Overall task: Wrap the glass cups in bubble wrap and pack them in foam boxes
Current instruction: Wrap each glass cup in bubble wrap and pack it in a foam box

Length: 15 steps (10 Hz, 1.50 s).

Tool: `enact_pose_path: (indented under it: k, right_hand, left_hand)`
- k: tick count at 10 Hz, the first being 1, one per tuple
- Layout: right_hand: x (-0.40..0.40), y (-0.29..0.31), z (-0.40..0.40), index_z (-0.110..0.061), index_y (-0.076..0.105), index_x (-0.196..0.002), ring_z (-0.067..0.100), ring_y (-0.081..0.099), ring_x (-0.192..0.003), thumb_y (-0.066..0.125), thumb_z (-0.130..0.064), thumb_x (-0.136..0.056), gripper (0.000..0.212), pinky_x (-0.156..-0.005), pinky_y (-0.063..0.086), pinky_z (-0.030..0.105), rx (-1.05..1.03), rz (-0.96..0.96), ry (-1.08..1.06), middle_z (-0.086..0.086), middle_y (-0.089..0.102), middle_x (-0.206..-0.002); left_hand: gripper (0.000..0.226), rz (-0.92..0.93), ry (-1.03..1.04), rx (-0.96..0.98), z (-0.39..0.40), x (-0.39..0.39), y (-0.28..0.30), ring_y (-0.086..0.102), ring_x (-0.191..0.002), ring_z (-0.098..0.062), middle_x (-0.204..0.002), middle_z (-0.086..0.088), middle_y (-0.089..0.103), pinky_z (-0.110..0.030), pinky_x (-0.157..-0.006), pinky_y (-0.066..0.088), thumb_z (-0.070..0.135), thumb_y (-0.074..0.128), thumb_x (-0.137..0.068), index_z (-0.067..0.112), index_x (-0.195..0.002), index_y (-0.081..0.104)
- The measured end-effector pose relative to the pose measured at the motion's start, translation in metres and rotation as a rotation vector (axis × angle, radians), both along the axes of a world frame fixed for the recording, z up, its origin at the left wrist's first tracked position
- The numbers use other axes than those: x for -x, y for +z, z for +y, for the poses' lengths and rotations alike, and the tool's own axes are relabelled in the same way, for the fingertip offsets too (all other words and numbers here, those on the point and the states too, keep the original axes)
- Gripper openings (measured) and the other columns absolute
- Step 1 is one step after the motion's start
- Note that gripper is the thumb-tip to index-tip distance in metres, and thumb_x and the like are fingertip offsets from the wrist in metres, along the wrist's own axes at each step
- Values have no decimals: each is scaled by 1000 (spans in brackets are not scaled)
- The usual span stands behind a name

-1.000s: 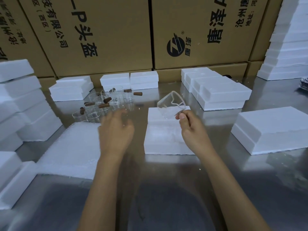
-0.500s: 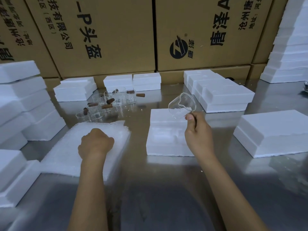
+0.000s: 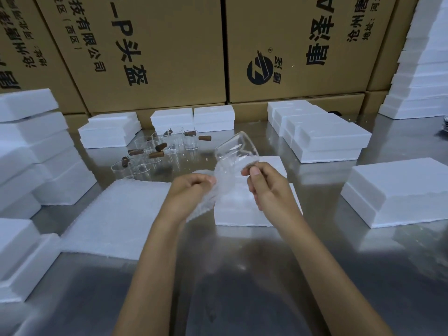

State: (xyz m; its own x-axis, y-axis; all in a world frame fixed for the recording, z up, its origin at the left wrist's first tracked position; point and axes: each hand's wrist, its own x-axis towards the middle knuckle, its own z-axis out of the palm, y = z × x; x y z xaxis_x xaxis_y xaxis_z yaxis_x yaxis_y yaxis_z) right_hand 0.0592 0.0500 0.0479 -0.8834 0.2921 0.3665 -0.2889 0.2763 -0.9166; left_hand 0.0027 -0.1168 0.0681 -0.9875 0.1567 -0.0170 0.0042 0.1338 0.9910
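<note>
Hands meet over a steel table as a person starts wrapping a glass cup. The left hand curls its fingers round a sheet of bubble wrap, which hangs crumpled below; the right hand pinches the cup by its rim or handle, tilted on its side in the air above an open foam box. To do this step well, the sheet should likely be spread flat against the glass before rolling, with enough overhang to tuck into the mouth, and the cup kept low over the foam in case the pinch slips. A stack of wrap sheets lies just left of the box. Farther back stand more cups with brown corks scattered among them, then closed foam boxes and printed cartons. Clear wrap against clear glass blurs together, so where they touch cannot be told, and the box's cavities are hidden behind the hands.
</note>
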Motion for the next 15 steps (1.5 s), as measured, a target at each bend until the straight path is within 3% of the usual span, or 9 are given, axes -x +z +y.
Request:
enact_pose_path:
  k: [2,4,6,8,11,12,13,14,15]
  right_hand:
    - [-3,-10,1,-22,51,-96,15,49,-71,41,-28,-104,14,-62,37,33,-638,-7,-236,-12,56,-83]
    - [-3,-10,0,-24,52,-95,17,54,-84,43,-29,-101,12,-62,39,34,-841,-20,-211,-9,60,-91]
    - [3,-9,-1,-19,61,-89,17,58,-74,46,-32,-102,24,-63,41,31,-411,-196,-238,-7,65,-79]
    - [1,9,20,-15,53,-71,10,24,-43,44,-9,-93,24,-35,20,20,664,-273,105,-1,35,-59]
    - [-13,16,13,-4,54,-90,18,52,-46,39,-3,-97,17,-47,50,30,735,-124,396,5,51,-55]
    - [-9,21,14,-7,54,-86,17,54,-59,43,-9,-94,13,-59,51,30,714,-122,413,4,53,-66]
    - [-3,19,18,-6,68,-84,17,65,-74,84,-21,-71,25,-75,52,27,797,-219,397,9,64,-84]
    - [-5,6,20,9,68,-99,27,66,-83,81,-8,-76,31,-82,54,34,1015,-262,332,21,65,-97]
    - [-11,1,21,6,74,-75,21,70,-66,70,0,-61,16,-64,58,27,1068,-287,303,15,70,-76]
  left_hand:
    - [19,74,161,-61,1,4,-1,60,-88,0,-93,16,70,-15,-68,45,18,61,-99,24,-86,73]
    - [17,245,133,-149,5,-1,6,61,-71,11,-76,26,69,-8,-66,49,25,59,-101,28,-89,71]
    - [16,454,-119,53,26,-16,10,59,-81,2,-80,22,70,-14,-78,45,12,62,-98,19,-87,72]
    - [13,367,-316,8,34,-23,8,58,-73,2,-79,7,68,-12,-70,42,9,62,-97,11,-88,71]
    - [12,204,-618,-230,42,-31,1,58,-68,-14,-76,-4,69,-23,-61,45,17,67,-91,8,-93,75]
    - [12,297,-359,-360,42,-31,3,64,-66,-17,-77,-9,73,-23,-57,48,12,65,-91,12,-91,77]
    - [18,524,192,-265,36,-23,3,66,-81,-2,-86,11,73,-15,-72,50,8,62,-95,23,-94,72]
    - [29,539,248,-123,29,-17,1,56,-110,12,-119,23,64,-1,-86,42,12,53,-101,30,-123,62]
    - [37,460,117,-59,29,-12,-4,53,-104,21,-123,17,60,1,-77,41,11,50,-103,30,-136,52]
